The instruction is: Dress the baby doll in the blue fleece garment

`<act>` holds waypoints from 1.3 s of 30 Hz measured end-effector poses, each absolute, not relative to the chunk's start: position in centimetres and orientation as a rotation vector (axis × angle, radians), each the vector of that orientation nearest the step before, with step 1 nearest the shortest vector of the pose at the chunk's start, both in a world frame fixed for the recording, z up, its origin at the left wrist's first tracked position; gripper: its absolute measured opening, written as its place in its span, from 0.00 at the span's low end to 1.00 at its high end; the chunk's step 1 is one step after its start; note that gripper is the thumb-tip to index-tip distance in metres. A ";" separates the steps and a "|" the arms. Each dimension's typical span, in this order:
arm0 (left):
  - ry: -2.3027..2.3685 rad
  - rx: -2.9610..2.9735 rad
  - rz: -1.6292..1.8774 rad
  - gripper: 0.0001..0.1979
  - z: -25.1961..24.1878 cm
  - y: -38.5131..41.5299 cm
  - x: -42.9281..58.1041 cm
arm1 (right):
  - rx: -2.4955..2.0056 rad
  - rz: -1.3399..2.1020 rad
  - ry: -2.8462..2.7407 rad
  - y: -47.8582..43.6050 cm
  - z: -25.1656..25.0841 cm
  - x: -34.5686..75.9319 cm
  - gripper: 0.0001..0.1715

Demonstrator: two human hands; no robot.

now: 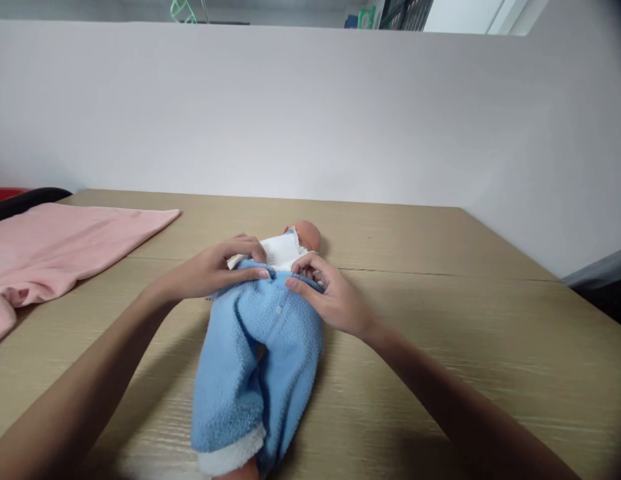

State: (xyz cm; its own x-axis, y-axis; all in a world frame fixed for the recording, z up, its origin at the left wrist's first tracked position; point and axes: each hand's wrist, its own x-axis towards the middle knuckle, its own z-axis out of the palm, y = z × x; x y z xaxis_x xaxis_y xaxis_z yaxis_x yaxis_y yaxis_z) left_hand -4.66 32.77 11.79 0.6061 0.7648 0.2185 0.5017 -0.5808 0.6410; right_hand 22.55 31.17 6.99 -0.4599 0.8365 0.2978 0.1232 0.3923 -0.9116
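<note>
A doll [309, 235] lies on the wooden table, its head toward the wall and its legs toward me. It wears a white top [281, 251] and fuzzy blue pants [257, 347] with white fluffy cuffs. My left hand [229, 267] pinches the waistband at its left part, thumb on the blue cloth and fingers over the white top. On the right part of the waistband, my right hand [327, 290] is closed with the blue edge between thumb and curled fingers. One foot end shows below the left cuff.
The wooden table [415, 333] reaches back to a white wall [290, 113]. A pink cloth [80, 243] lies at the left, beside a black curved object [33, 200] and something red. At the right edge there is a grey and black item [603, 280].
</note>
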 end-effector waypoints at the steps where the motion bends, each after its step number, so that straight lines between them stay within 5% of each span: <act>1: 1.007 2.296 0.677 0.13 11.6 32.9 -4.6 | -0.813 1.115 -1.855 31.1 6.9 22.4 0.12; 12: 1.167 2.054 1.150 0.18 8.5 33.1 -3.3 | -0.914 0.640 -1.857 30.0 6.7 21.6 0.04; 22: 0.889 2.222 0.782 0.09 9.9 32.8 -4.2 | -0.913 1.063 -1.830 30.8 6.9 22.2 0.16; 29: 0.953 2.165 0.905 0.10 9.6 32.0 -3.2 | -0.791 0.918 -1.819 30.1 7.5 21.5 0.06; 39: 0.931 2.007 0.859 0.09 10.1 32.2 -3.5 | -0.696 1.217 -1.522 30.4 6.6 20.9 0.12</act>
State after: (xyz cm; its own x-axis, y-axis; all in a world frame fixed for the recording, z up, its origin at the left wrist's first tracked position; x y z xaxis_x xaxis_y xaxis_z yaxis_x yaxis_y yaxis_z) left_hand -3.54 32.21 10.13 0.5103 0.8219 0.2533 0.3187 -0.4542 0.8320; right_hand 20.93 30.41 6.59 -0.3110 0.8822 0.3536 -0.1504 0.3217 -0.9348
